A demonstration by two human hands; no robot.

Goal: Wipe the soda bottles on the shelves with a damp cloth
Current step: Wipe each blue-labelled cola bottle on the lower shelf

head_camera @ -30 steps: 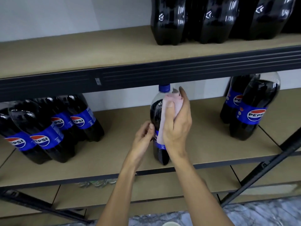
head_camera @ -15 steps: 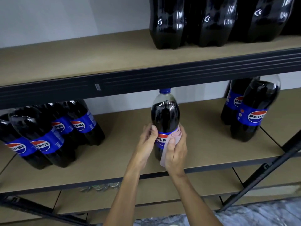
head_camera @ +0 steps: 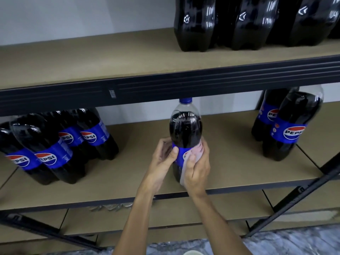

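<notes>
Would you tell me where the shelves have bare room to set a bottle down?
Bare board lies either side of the held bottle, up to the left cluster and the right pair. The upper shelf is bare on its left; upper bottles crowd its right.

PEPSI read on blue label of right front bottle (head_camera: 292,129) | PEPSI on left rear bottle (head_camera: 94,136) | cut to EPSI on left front bottle (head_camera: 49,155) | PEP on right rear bottle (head_camera: 267,115) | centre bottle (head_camera: 185,129) logo covered by cloth (head_camera: 197,150) | rail sticker (head_camera: 111,94) unreadable
</notes>
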